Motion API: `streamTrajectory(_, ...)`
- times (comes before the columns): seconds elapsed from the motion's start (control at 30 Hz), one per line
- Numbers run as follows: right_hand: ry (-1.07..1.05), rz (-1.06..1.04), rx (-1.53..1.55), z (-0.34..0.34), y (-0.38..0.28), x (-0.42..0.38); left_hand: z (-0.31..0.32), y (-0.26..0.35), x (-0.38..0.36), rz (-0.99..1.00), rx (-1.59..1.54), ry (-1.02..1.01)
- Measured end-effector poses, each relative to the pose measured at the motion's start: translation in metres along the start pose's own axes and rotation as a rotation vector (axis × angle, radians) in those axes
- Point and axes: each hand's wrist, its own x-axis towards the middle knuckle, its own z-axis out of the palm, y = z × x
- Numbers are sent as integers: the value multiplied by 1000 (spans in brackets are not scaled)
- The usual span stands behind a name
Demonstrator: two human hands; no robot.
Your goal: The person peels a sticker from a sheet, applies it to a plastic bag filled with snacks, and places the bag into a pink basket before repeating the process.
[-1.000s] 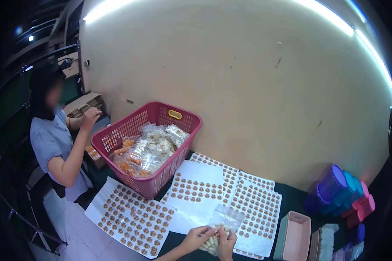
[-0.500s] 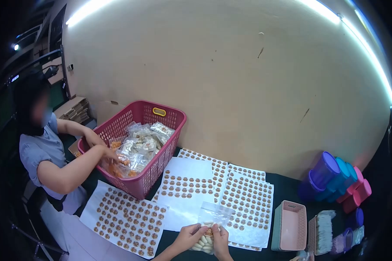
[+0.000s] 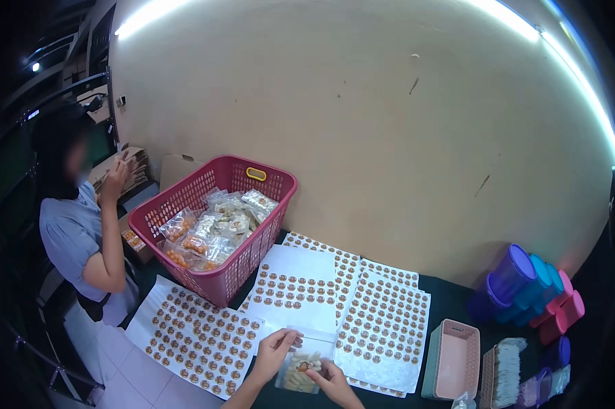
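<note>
A clear zip bag point(image 3: 301, 383) of pale, elongated pieces is held low at the front, over the table's near edge. A round brown sticker shows on its face. My left hand point(image 3: 272, 356) is closed in a pinch at the bag's upper left edge. Along the right side, my right hand point(image 3: 335, 387) grips the bag, its thumb lying by the sticker. Just beyond the bag are white sticker sheets point(image 3: 295, 262) bearing rows of round brown stickers. Another sticker sheet point(image 3: 140, 327) lies to the left of my left hand.
A red plastic basket point(image 3: 227, 290) holding several filled bags stands at the left, beside a co-worker point(image 3: 76, 232). To the right are a pink basket point(image 3: 459, 361), a basket of stacked clear bags point(image 3: 507, 371) and several coloured containers point(image 3: 515, 266). A wall rises behind.
My left hand has moved up to the bag's upper left edge, and the bag has shifted left and tilted. The co-worker's hands have left the red basket and risen toward the face.
</note>
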Motion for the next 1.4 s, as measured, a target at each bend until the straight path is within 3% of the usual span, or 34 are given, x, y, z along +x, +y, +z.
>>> streamTrajectory(0.07,7,-87,-68,-16,-3,7,0,3,2,51,135,-18)
streamTrajectory(0.1,162,-156,-94,-23,-12,13,2,4,3,100,262,-33)
streamTrajectory(0.13,159,-218,-225,-35,-25,16,5,9,3,191,454,-96)
streamTrajectory(0.2,119,-332,-432,-45,-53,18,15,5,-2,200,527,-185)
streamTrajectory(0.3,12,-241,-523,-32,-35,12,26,-12,-9,269,583,-287)
streamTrajectory(0.37,67,-250,-538,-20,-34,9,30,-12,-7,190,654,-148)
streamTrajectory(0.43,108,-248,-449,-13,-30,4,33,-14,-4,236,665,-99)
streamTrajectory(0.5,139,-256,-447,-14,-31,1,33,-12,1,412,685,-20)
streamTrajectory(0.7,130,-299,-329,-18,-35,-2,36,-5,11,423,704,88)
streamTrajectory(0.77,129,-290,-313,-23,-30,-7,42,-6,9,530,784,93)
streamTrajectory(0.93,414,-122,-14,-47,6,-29,71,-13,-27,581,870,13)
streamTrajectory(1.0,486,-45,97,-49,7,-39,76,-28,-38,459,690,-332)
streamTrajectory(1.1,503,-63,112,-47,-5,-45,80,-47,-36,389,599,-380)
streamTrajectory(1.2,534,-199,-13,-52,-6,-41,84,-44,-26,529,691,-401)
streamTrajectory(1.27,558,-209,-308,-55,-18,-41,83,-47,-20,609,729,-426)
streamTrajectory(1.3,566,-218,-308,-53,-26,-40,81,-48,-18,543,694,-440)
streamTrajectory(1.37,821,-341,-442,-51,-40,-36,78,-50,-16,479,654,-457)
streamTrajectory(1.4,826,-379,-680,-53,-41,-35,76,-47,-15,473,636,-486)
